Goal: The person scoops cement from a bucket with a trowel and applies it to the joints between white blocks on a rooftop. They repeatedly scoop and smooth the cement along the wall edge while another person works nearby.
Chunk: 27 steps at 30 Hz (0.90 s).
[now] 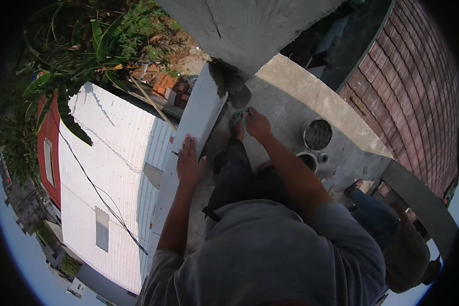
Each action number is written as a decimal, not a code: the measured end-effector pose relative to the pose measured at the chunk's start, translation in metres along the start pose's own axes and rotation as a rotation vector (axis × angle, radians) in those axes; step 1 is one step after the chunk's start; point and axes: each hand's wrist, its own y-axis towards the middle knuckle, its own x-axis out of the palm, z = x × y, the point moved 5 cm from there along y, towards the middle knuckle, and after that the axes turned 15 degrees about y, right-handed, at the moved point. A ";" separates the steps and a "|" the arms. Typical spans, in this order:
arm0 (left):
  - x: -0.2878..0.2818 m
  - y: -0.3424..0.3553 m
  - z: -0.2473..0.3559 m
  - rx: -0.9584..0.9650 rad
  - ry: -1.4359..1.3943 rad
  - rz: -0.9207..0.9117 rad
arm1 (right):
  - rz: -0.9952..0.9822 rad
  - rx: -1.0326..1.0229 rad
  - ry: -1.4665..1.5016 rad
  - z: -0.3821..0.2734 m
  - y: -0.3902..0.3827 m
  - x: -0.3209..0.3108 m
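My right hand (257, 124) is closed round the handle of a trowel (239, 97). The trowel's grey blade points away from me, at the foot of a grey plastered wall (250, 30), where dark wet mortar (218, 79) clings to the corner. My left hand (189, 163) lies with its fingers stretched out on top of a low pale parapet (196, 122) and holds nothing. To the right of my right arm a bucket (317, 134) is filled with grey mortar. A second bucket (308, 160), partly hidden by my forearm, stands nearer to me.
A small round container (323, 157) sits beside the buckets on the concrete floor (283, 102). Another person (375, 214) is at the lower right. Beyond the parapet lies a white corrugated roof (107, 168) at a lower level; a tiled roof (403, 86) slopes at the right.
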 end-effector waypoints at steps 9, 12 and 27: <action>0.001 -0.002 0.002 0.020 -0.022 -0.022 | -0.262 -0.058 -0.224 -0.099 0.033 0.003; -0.002 0.000 0.005 0.018 -0.011 -0.069 | -0.357 -0.043 -0.246 -0.118 0.046 0.008; 0.000 0.001 0.008 0.059 0.059 -0.043 | -0.238 -0.027 -0.108 -0.099 0.072 0.010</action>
